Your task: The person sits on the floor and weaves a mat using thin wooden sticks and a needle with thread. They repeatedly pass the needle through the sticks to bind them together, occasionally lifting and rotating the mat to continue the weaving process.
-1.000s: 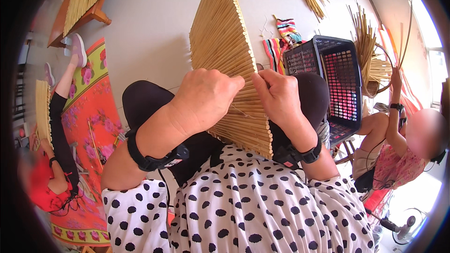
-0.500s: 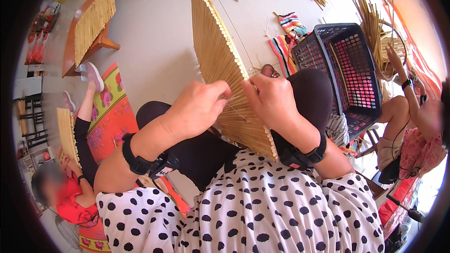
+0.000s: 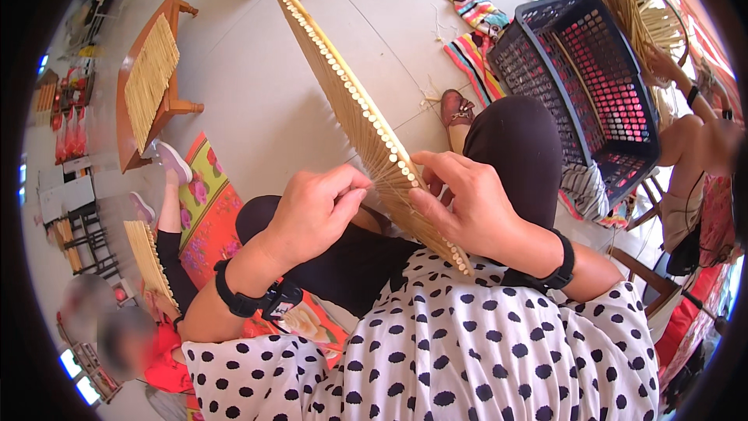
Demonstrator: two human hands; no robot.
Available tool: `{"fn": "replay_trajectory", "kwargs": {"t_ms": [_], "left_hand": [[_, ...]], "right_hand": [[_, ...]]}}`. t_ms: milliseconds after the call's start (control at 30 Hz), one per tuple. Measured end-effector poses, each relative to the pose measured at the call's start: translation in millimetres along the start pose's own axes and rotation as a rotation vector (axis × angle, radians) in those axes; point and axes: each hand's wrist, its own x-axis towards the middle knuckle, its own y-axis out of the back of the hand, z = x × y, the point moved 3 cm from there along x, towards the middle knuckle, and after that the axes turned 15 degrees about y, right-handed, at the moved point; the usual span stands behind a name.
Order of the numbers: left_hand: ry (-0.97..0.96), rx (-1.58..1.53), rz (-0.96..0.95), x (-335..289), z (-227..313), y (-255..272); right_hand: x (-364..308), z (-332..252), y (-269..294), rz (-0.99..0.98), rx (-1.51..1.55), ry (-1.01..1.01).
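Note:
A long panel of dry, straw-coloured stalks (image 3: 331, 82) stands slanted on edge between my knees, its near end against my lap. Round cut stalk ends line its upper edge in a row. My right hand (image 3: 479, 199) grips that edge, thumb and forefinger against the stalk ends. On the panel's left face, my left hand (image 3: 315, 210) is closed in a pinch. Its fingertips seem to hold a thin, pale thread, which is very faint against the stalks. Black bands sit on both my wrists.
A dark plastic basket (image 3: 538, 62) stands beyond my right knee, near striped cloth (image 3: 471, 62). At the left, a wooden bench (image 3: 178, 101) bears another stalk mat (image 3: 152, 78). One person (image 3: 167, 362) sits at the left with a stalk panel; another handles stalks (image 3: 623, 8) at the right.
The panel has tilted, its far end swinging left and showing more of the stalk ends. My right hand has moved slightly right and down along the edge. My left hand has lowered a little.

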Motion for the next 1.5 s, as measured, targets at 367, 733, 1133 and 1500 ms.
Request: {"fn": "replay_trajectory", "kwargs": {"t_ms": [367, 733, 1133, 1500], "left_hand": [[0.009, 0.084, 0.093, -8, 7, -2], [-0.074, 0.188, 0.179, -6, 11, -9], [-0.035, 0.163, 0.165, 3, 16, -12], [0.207, 0.08, 0.184, -7, 17, -12]], "right_hand": [[-15, 6, -7, 0.059, 0.182, 0.004], [-16, 9, -12, 0.104, 0.141, 0.153], [-15, 11, -10, 0.145, 0.135, 0.188], [-11, 3, -20, 0.063, 0.168, 0.187]]}}
